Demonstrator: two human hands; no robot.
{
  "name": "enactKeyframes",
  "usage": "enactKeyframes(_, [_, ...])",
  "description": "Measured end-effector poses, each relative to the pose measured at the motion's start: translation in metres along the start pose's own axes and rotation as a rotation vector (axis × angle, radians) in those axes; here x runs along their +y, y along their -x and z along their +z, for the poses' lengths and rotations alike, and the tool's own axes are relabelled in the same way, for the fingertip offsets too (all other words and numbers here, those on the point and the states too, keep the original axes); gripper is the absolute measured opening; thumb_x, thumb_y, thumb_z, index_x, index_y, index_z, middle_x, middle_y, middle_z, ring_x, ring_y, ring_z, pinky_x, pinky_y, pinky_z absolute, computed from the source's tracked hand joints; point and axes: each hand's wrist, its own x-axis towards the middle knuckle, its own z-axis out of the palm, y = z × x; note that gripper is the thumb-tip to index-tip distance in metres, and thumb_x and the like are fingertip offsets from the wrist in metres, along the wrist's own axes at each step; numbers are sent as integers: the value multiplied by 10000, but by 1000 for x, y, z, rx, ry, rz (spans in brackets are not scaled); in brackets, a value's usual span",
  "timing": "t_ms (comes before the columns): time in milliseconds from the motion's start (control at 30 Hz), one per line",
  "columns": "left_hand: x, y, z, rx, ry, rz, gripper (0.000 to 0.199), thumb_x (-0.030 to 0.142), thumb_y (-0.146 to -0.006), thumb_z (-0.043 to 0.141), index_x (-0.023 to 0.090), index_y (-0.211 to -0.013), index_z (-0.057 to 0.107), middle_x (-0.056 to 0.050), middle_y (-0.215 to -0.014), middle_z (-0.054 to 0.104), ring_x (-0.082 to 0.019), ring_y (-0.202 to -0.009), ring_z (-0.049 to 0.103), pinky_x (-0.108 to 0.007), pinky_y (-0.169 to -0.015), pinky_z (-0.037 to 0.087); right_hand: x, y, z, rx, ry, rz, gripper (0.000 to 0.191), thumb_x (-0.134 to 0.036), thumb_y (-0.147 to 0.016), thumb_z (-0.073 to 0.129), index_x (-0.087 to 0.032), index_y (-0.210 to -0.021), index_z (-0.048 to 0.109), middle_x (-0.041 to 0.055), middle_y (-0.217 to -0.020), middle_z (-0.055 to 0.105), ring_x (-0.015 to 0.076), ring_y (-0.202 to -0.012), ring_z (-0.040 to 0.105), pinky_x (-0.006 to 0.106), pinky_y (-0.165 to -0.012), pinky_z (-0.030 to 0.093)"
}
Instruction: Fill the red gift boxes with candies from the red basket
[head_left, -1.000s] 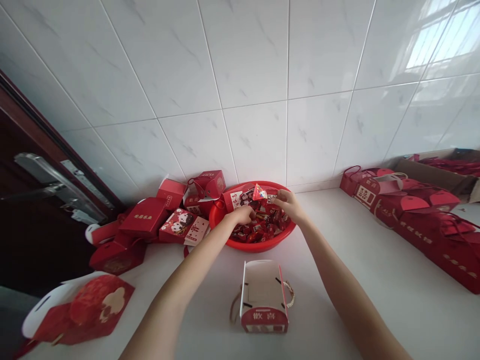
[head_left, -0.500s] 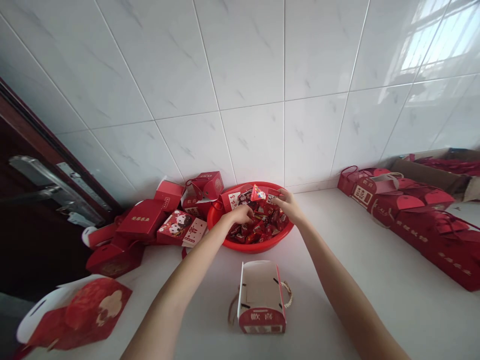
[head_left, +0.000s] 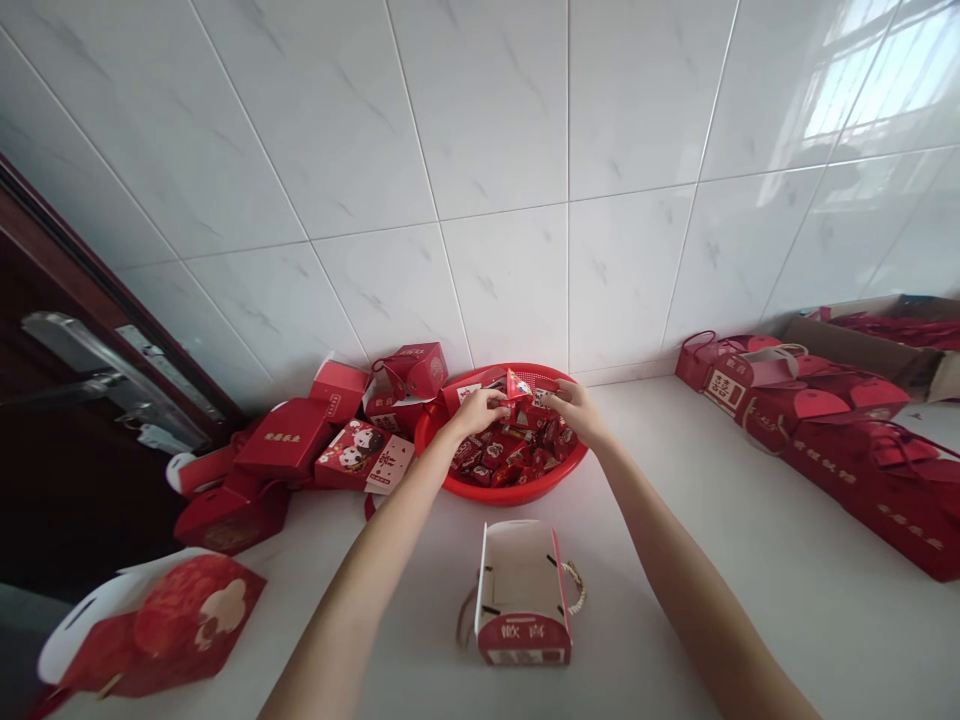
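Observation:
A red plastic basket [head_left: 480, 492] full of small wrapped candies [head_left: 499, 452] stands against the wall. My left hand [head_left: 480, 411] is over its left half, fingers curled together near a colourful triangular packet [head_left: 517, 384]; what they pinch is hidden. At the basket's right rim, my right hand [head_left: 576, 410] has thumb and fingers closed beside a small white-and-dark packet [head_left: 541, 398]; I cannot make out what is between them. Between my forearms, nearer to me, sits an open red gift box [head_left: 525, 590] with rope handles, its pale inside facing up.
Red gift boxes [head_left: 281, 440] pile up left of the basket, and an open one [head_left: 161, 620] lies at the near left. More red boxes [head_left: 825, 430] line the right side, before a cardboard carton [head_left: 847, 345]. A door handle [head_left: 82, 380] is at far left.
My left hand has risen from the candies toward the back of the basket, near the triangular packet. My right hand stays almost in place at the right rim.

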Motion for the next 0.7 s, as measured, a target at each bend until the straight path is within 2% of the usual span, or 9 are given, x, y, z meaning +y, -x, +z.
enactKeyframes(100, [6,1,3,1,107,67,322,345,-839,712,144,-1088,741,-106,-1141,756,-265,-1065,684,-367,-945,528,1,-1,0,-34,0,-4,233,-423,-733,708,-206,-783,638,18,-738,695,200,-725,652,302,-626,520])
enactKeyframes(200, [10,2,6,-15,192,114,387,390,-843,713,132,-1132,724,-115,-1128,758,-263,-1042,694,-380,-924,546,0,0,-1,-95,11,-16,250,-434,-745,710,-198,-816,668,21,-766,706,189,-706,651,298,-619,522])
enactKeyframes(300, [11,2,8,-27,287,136,448,424,-815,740,122,-1144,707,-121,-1087,765,-254,-998,707,-380,-898,555,-1,1,-2,-135,35,-3,266,-440,-739,730,-191,-814,671,8,-714,679,173,-649,630,284,-569,507])
enactKeyframes(400, [10,2,9,-33,397,153,503,476,-754,775,115,-1097,708,-123,-1041,768,-248,-962,714,-372,-871,557,-1,1,-3,-158,13,22,290,-443,-726,758,-192,-826,653,-6,-672,662,164,-615,623,275,-542,503])
enactKeyframes(533, [11,4,9,-13,446,184,521,542,-672,806,129,-983,732,-108,-968,773,-238,-879,720,-364,-828,559,-1,1,-3,-180,-62,44,340,-413,-713,797,-201,-940,660,13,-744,707,184,-685,668,296,-603,541])
enactKeyframes(700, [15,5,9,0,434,195,465,523,-689,788,136,-945,758,-100,-943,778,-249,-883,715,-366,-837,552,0,0,-4,-221,-73,26,335,-403,-687,814,-190,-924,711,36,-813,732,213,-761,683,330,-673,550])
